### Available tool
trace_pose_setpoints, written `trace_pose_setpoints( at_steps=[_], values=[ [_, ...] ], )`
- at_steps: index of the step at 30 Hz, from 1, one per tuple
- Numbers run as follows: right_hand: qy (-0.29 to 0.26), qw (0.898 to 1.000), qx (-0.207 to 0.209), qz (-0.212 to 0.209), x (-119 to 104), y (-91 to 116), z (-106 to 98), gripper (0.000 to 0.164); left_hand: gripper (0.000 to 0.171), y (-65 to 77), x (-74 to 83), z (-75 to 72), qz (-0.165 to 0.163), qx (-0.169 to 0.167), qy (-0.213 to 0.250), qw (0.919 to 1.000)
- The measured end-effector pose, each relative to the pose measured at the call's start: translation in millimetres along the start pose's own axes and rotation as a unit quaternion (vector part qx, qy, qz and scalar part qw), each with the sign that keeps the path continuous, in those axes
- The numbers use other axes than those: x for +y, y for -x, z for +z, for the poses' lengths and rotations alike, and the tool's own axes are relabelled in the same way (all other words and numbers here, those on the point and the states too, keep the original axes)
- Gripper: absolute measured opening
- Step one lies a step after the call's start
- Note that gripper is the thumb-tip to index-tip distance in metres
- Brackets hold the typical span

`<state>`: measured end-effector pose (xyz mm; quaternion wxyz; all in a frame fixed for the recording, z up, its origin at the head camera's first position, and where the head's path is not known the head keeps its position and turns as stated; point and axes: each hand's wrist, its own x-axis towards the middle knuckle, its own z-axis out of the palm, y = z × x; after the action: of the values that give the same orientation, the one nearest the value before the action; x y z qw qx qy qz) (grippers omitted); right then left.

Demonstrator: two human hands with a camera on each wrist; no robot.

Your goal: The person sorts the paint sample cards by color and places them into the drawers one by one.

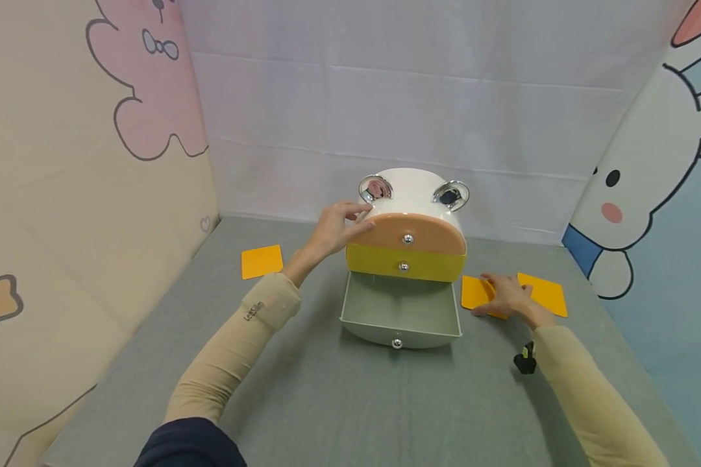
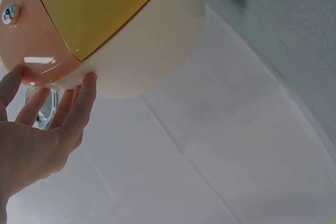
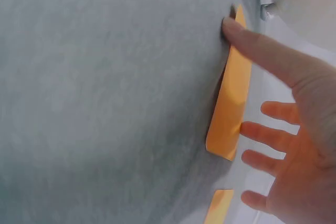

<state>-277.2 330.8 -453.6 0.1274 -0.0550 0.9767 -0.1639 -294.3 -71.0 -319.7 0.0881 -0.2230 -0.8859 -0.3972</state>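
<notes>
A small drawer cabinet (image 1: 411,185) with a white rounded top and two shiny ear-like loops stands at the middle of the table. My left hand (image 1: 334,230) rests against its upper left side, the thumb by the edge of the orange top drawer (image 1: 435,235) and the fingers (image 2: 81,103) on the white shell. Below, the yellow drawer (image 1: 374,259) is pushed in, and the pale green bottom drawer (image 1: 400,301) is pulled out. To the right, my right hand (image 1: 507,295) pinches an orange card (image 3: 231,98) between thumb and fingers; the card looks slightly bent, with shadow beneath.
A second orange card (image 1: 543,293) lies right of my right hand, and another orange card (image 1: 261,261) lies left of the cabinet. A small black object (image 1: 524,360) shows beside my right sleeve. Printed cloth walls enclose the grey table (image 1: 327,402).
</notes>
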Motion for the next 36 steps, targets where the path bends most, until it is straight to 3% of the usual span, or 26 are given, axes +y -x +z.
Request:
trace_pose_setpoints(
  at_steps=[8, 22, 28, 36],
  values=[
    [0.001, 1.0, -0.002, -0.018, 0.1, -0.7, -1.3, 0.109, 0.043, -0.8, -0.3, 0.3, 0.002, -0.002, 0.0, 1.0],
    [0.002, 1.0, 0.016, -0.01, -7.0, 5.3, -5.1, 0.112, 0.043, 1.5, 2.6, -1.4, 0.003, 0.001, 0.002, 1.0],
    [0.007, 0.999, 0.045, -0.03, -16.9, 18.8, -14.4, 0.109, 0.043, 1.6, 1.9, -1.9, 0.001, 0.0, 0.007, 1.0],
    [0.001, 0.996, 0.069, -0.054, -29.9, 52.6, -29.1, 0.103, 0.044, 1.1, 1.3, -1.3, -0.001, 0.0, 0.009, 1.0]
  ],
)
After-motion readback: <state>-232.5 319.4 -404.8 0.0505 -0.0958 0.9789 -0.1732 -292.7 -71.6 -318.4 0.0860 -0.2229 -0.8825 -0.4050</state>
